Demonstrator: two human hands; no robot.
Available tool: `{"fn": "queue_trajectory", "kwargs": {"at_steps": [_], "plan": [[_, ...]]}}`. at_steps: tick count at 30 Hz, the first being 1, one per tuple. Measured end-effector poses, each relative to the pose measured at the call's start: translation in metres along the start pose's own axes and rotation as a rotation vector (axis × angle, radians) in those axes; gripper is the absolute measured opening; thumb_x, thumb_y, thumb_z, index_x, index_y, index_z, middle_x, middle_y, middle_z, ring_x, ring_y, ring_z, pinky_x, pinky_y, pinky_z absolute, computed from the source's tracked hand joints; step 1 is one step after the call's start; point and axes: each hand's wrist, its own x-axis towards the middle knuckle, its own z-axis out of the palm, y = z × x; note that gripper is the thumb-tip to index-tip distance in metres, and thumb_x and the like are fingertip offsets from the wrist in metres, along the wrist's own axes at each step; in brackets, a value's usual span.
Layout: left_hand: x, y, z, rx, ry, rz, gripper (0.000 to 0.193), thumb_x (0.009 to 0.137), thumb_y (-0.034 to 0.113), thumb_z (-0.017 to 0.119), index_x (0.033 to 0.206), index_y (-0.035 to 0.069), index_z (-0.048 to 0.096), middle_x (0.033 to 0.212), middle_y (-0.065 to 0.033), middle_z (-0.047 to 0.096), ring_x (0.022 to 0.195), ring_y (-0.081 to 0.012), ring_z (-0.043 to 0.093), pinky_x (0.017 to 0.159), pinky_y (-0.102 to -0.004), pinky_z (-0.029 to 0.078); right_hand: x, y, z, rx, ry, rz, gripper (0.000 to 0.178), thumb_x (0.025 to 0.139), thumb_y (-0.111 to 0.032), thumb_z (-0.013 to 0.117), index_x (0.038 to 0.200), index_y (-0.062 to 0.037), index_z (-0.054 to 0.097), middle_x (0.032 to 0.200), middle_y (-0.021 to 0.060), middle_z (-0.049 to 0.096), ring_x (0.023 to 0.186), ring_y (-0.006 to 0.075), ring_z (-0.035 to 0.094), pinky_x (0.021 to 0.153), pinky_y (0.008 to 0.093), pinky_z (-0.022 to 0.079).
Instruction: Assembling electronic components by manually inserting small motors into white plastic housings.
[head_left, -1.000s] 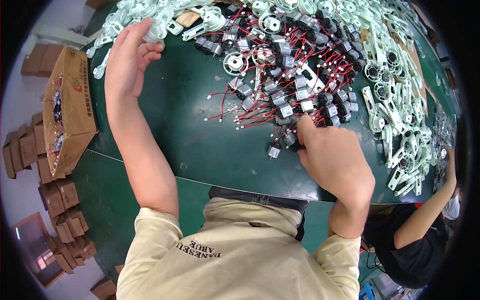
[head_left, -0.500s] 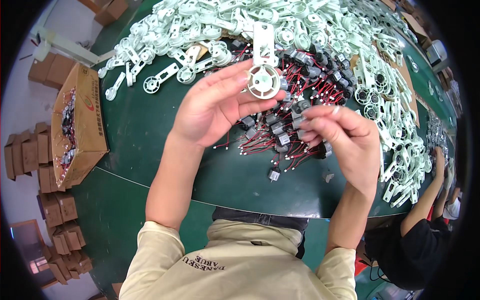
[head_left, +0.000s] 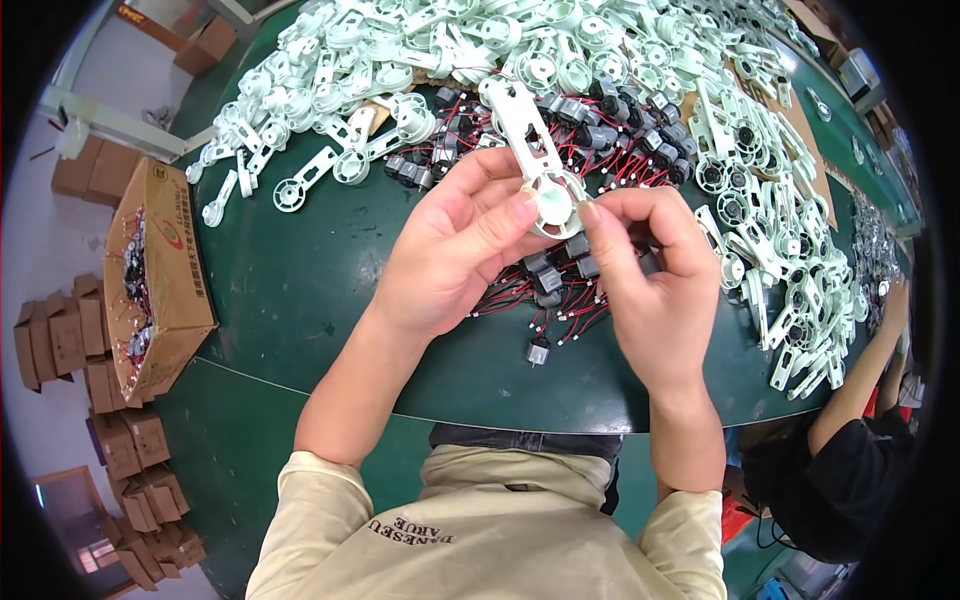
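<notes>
My left hand (head_left: 455, 245) is closed around a pale green plastic part (head_left: 530, 130), a slotted flat handle ending in a spoked round ring. The thumb presses on the ring, and the handle points up and away. My right hand (head_left: 655, 270) has come against the ring's right edge, thumb tip at the rim and fingers curled. Whatever sits between those fingers is hidden. Beneath and beyond both hands lies a heap of small grey motors (head_left: 600, 135) with red and black wires. One motor (head_left: 538, 351) rests apart, nearer to me.
Pale green parts (head_left: 400, 45) are piled across the far side. More of them, some with dark round centres (head_left: 740, 205), lie at right. A cardboard box (head_left: 175, 270) of wired motors stands at left. Another person's arm (head_left: 870, 360) reaches in at far right.
My right hand has moved left from over the motors to the ring. The plastic part has tilted and come slightly nearer in my left hand.
</notes>
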Motion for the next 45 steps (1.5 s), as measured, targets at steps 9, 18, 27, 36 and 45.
{"fn": "queue_trajectory", "kwargs": {"at_steps": [9, 18, 27, 36, 45], "plan": [[-0.0022, 0.0016, 0.0045, 0.079, -0.035, 0.036, 0.046, 0.094, 0.009, 0.052, 0.135, 0.002, 0.034, 0.127, -0.0215, 0.052, 0.117, -0.027, 0.055, 0.098, -0.0396, 0.047, -0.0017, -0.0002, 0.0018, -0.073, 0.007, -0.065, 0.01, 0.074, 0.001, 0.072, 0.078, -0.0021, 0.062, 0.07, 0.0043, 0.058, 0.058, 0.0111, 0.056, 0.052, 0.0241, 0.045], [-0.0028, 0.0003, 0.0028, 0.134, -0.039, 0.059, 0.043, 0.094, 0.009, 0.053, 0.134, 0.002, 0.037, 0.128, -0.0215, 0.051, 0.117, -0.0268, 0.054, 0.098, -0.0392, 0.046, -0.0009, 0.0008, 0.0013, -0.095, 0.001, -0.084, 0.01, 0.075, 0.001, 0.072, 0.078, -0.0015, 0.062, 0.07, 0.0044, 0.058, 0.058, 0.0109, 0.056, 0.052, 0.024, 0.045], [-0.0021, -0.0033, 0.0031, 0.141, -0.022, 0.086, 0.041, 0.093, 0.007, 0.053, 0.132, 0.003, 0.038, 0.128, -0.02, 0.051, 0.117, -0.026, 0.054, 0.099, -0.0407, 0.046, -0.0012, 0.0007, 0.0048, -0.099, 0.018, -0.101, 0.01, 0.076, 0.001, 0.071, 0.082, -0.0017, 0.063, 0.072, 0.0042, 0.059, 0.058, 0.0109, 0.055, 0.05, 0.0232, 0.045], [-0.0031, -0.0045, 0.0048, 0.158, -0.03, 0.09, 0.041, 0.093, 0.006, 0.054, 0.131, 0.004, 0.039, 0.128, -0.0195, 0.051, 0.114, -0.0246, 0.055, 0.097, -0.0397, 0.047, -0.0015, 0.0023, 0.0067, -0.128, 0.065, -0.185, 0.009, 0.076, 0.001, 0.07, 0.082, -0.0018, 0.063, 0.072, 0.005, 0.058, 0.057, 0.0121, 0.054, 0.048, 0.0247, 0.043], [-0.0017, -0.0069, 0.0067, 0.101, -0.04, 0.088, 0.041, 0.09, 0.0, 0.057, 0.127, 0.001, 0.039, 0.124, -0.016, 0.052, 0.116, -0.0218, 0.052, 0.1, -0.0363, 0.043, -0.0018, 0.0023, 0.0078, -0.049, 0.077, -0.15, 0.007, 0.078, 0.001, 0.069, 0.082, -0.0009, 0.064, 0.071, 0.0052, 0.058, 0.056, 0.0114, 0.054, 0.048, 0.0251, 0.042]]}}
